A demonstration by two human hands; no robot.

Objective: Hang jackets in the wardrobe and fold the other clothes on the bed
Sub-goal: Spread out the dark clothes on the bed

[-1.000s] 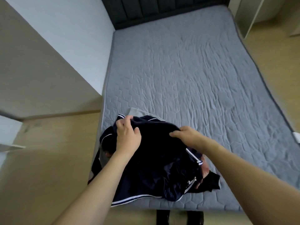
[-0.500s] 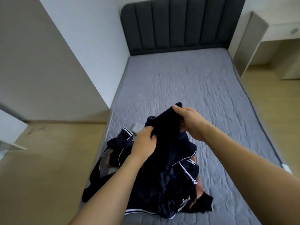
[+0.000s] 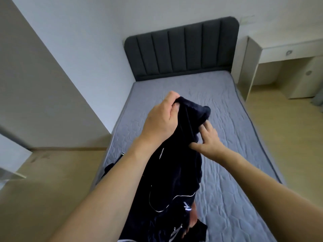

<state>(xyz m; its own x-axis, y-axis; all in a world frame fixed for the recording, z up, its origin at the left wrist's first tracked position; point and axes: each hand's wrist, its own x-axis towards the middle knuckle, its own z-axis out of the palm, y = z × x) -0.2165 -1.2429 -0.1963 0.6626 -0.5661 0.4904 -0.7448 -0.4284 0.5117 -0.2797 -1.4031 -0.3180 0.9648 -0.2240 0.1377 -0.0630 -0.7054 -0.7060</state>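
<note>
Over the near end of the bed, at about 6 o'clock in the view, hangs the dark navy fabric garment with thin white piping, lifted so that its upper edge stands clear of the mattress while its lower part trails into a heap of dark clothes at the bottom edge. The left hand grips the top of the garment in curled fingers at about 11 o'clock from its middle, which lets the cloth fall under its own weight and open out. The right hand, at 2 o'clock from the garment's middle, pinches a fold of the cloth just below the bunched collar or hood, probably to find a seam or shoulder and tell what kind of piece it is. Whether it is a jacket for the wardrobe or something to fold cannot yet be told. Beyond lies the grey quilted mattress, bare toward 12 o'clock, ending at the dark grey padded headboard. At 2 o'clock stands a pale wooden desk unit; at 9 o'clock a beige wall panel.
</note>
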